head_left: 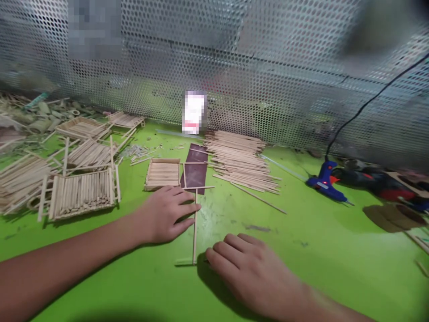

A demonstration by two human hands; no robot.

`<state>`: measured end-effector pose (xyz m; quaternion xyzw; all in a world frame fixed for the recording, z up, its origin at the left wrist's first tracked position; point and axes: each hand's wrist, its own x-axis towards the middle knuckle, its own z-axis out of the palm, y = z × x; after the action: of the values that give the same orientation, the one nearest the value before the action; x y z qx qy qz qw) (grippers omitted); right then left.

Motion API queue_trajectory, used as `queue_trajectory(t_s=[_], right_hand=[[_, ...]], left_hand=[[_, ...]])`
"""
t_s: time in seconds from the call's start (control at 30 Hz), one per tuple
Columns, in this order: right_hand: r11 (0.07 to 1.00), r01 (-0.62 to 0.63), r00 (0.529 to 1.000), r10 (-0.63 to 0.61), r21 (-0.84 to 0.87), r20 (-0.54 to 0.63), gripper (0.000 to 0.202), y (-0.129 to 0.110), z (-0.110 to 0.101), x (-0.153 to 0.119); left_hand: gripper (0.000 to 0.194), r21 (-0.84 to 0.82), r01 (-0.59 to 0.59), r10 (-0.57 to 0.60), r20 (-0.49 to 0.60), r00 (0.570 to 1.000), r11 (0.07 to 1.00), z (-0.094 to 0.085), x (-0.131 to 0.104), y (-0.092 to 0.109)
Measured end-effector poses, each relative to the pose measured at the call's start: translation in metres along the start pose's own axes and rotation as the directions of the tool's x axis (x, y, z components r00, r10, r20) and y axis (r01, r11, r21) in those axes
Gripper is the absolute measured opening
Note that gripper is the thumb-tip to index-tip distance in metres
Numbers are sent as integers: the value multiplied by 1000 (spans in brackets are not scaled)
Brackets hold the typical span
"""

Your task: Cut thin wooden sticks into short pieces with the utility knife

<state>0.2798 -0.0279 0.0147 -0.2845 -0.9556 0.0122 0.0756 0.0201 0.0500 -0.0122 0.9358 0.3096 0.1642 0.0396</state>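
Left hand (166, 213) on thin stick (195, 239), right hand (246, 270) nearby; green table (134, 281).

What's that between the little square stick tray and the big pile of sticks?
A dark brown sheet lies there, with a few thin sticks partly over it, as the head view shows.

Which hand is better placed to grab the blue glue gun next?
Probably the right hand. It is closer to the glue gun, which lies over on that side. The left hand is farther away, with its fingers across a thin stick.
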Motion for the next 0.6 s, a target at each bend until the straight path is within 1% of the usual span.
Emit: queue_trajectory(t_s=[0.13,0.27,0.43,0.6], right_hand=[[1000,-3,1000,3,-17,18,9,-3,0,-3],[1000,2,1000,-2,-11,-5,12,-3,2,-2],[1000,8,1000,-8,-2,-26,11,-3,3,-2],[1000,2,1000,-2,-5,-6,10,-3,1,-2]], left_hand=[[35,5,8,-8,8,1000,1000,-2,0,1],[35,7,15,-15,9,1000,1000,-3,0,1],[34,2,24,-24,13,1000,1000,-5,-1,1],[33,-1,18,-18,3,1000,1000,-6,-1,1]])
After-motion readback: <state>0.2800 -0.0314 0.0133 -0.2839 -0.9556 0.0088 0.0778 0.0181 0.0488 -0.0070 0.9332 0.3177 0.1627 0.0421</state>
